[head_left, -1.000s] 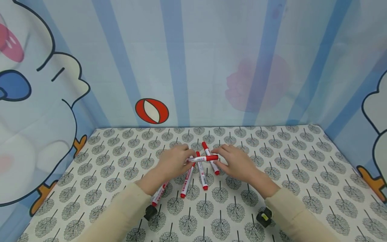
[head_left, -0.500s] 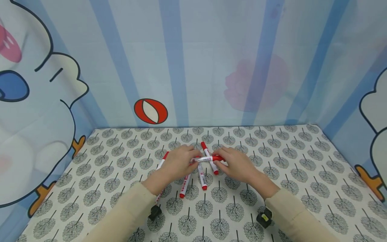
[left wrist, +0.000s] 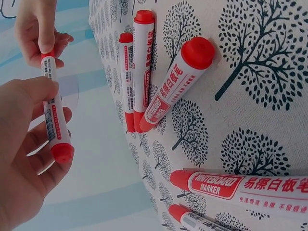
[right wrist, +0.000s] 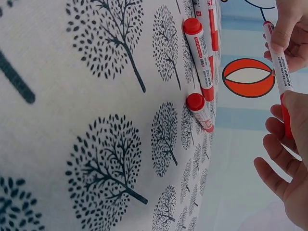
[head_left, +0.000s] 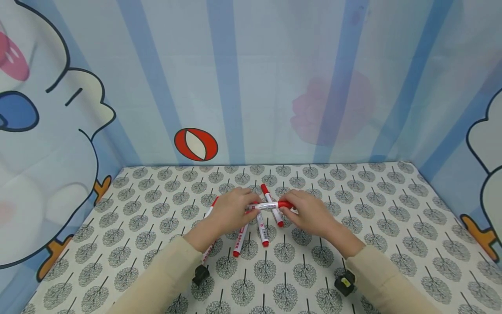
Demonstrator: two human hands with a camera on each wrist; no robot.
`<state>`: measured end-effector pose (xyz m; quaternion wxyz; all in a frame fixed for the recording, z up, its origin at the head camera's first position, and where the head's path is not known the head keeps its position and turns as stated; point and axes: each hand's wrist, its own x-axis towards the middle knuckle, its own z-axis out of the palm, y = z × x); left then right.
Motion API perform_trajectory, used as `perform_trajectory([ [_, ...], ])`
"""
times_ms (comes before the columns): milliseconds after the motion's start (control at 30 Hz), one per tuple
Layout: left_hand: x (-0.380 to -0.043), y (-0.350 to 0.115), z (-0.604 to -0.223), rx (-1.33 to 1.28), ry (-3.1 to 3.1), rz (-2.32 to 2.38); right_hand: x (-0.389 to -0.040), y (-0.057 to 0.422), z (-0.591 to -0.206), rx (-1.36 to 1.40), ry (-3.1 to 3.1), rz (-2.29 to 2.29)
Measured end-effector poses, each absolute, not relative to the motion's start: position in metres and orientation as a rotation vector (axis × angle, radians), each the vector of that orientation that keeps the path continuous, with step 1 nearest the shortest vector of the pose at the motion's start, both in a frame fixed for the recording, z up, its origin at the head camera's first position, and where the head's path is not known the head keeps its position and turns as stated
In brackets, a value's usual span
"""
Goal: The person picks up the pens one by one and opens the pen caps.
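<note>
A red-and-white whiteboard marker (head_left: pixel 267 205) is held level above the table between both hands. My left hand (head_left: pixel 231 209) pinches its white barrel between thumb and fingers, with the red end plug sticking out past the thumb in the left wrist view. At the other end, my right hand (head_left: pixel 307 211) pinches the long red cap (right wrist: pixel 286 115), which is on the barrel. Below lie more whiteboard markers: one (head_left: pixel 268 194) behind the held one, one (head_left: pixel 262 231) in front, another (head_left: pixel 240 242) beside it. A further marker (head_left: pixel 211 211) is partly hidden by the left hand and forearm.
The table has a white cloth (head_left: pixel 306 274) printed with grey trees. A striped blue curtain (head_left: pixel 266 87) with cartoon figures stands along the back and sides. Small black devices sit at the left wrist (head_left: pixel 201 275) and right wrist (head_left: pixel 344 282).
The left hand has moved slightly right with the marker, and the right hand's thumb and fingers have come around its cap. Over the last half second, both hands have hardly moved.
</note>
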<state>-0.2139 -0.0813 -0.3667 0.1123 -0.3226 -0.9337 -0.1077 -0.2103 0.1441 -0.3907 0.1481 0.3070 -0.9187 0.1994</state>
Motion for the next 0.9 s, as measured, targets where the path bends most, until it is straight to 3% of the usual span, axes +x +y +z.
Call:
perform_trajectory([
  [633,-0.2172,-0.0868,-0.3710,-0.820,-2.846,-0.591,-0.2120,0.1519,-0.3889,0.867,-2.680,0.786],
  [900,-0.2176,-0.0883,-0.3737,-0.950,-2.729,-0.613,-0.2127,0.1540,-0.3902,0.911,-2.664,0.792],
])
